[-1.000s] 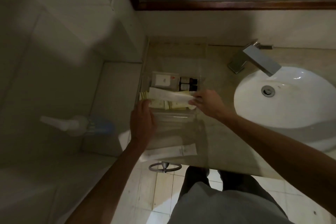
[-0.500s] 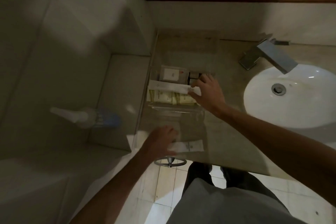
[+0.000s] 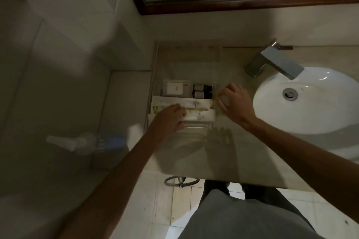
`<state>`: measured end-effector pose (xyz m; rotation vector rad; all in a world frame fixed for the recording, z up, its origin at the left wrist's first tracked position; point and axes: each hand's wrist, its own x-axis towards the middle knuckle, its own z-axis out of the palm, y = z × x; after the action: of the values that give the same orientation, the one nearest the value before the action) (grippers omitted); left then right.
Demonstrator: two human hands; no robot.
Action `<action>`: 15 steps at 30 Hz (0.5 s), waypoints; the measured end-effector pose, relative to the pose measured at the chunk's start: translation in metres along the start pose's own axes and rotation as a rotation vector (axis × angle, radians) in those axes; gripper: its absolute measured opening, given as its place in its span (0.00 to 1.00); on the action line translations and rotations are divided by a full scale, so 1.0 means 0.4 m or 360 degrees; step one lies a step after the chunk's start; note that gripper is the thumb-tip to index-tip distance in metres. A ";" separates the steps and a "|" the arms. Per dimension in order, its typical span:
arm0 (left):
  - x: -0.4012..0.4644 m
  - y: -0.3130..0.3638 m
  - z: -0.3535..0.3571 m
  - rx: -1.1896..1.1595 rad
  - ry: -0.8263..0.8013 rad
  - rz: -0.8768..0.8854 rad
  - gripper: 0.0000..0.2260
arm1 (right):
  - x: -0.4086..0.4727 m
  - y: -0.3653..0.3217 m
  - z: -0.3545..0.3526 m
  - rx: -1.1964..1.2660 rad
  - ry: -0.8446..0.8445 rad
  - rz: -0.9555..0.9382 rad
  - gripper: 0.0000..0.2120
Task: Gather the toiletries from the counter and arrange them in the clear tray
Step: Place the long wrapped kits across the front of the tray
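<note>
Change: half a second ago the left hand [image 3: 168, 120] was at the counter's near edge on a white tube; now it is at the clear tray [image 3: 196, 129], fingers closed round that white tube [image 3: 200, 118] and laying it along the tray's near side.
Right hand: right hand [image 3: 236, 105] has come off the long white packet [image 3: 182, 102] and sits at the tray's right edge, fingers curled; whether they pinch the wall is unclear.
Tray contents: a white box [image 3: 174, 89] and two dark bottles [image 3: 202, 91] at the back, yellow-striped sachets [image 3: 158, 109] under the packet, all centre of frame.
Meaning: this looks like the last loose item; the counter [image 3: 194, 153] below the tray shows nothing more.
Edges: wall ledge just left of the tray; sink [image 3: 310, 103] and faucet [image 3: 272, 62] at right.
Room: open counter toward the lower centre, free for withdrawing both hands.
</note>
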<state>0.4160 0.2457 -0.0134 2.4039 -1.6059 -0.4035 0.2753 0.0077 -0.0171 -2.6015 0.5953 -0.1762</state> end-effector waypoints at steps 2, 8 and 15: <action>0.044 -0.027 -0.012 -0.0064 -0.0025 0.0053 0.13 | -0.013 0.011 -0.004 0.0028 0.0025 0.0047 0.07; 0.076 -0.066 0.044 -0.0010 -0.0168 0.0171 0.15 | -0.047 0.015 0.005 0.0089 -0.0005 0.0172 0.08; -0.019 -0.085 0.057 0.0122 0.0205 -0.0385 0.26 | -0.059 -0.009 0.029 0.0287 -0.0168 0.0446 0.14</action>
<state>0.4348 0.2647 -0.0453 2.6326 -1.3048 -0.2250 0.2581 0.0257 -0.0263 -2.3094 0.8542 -0.0014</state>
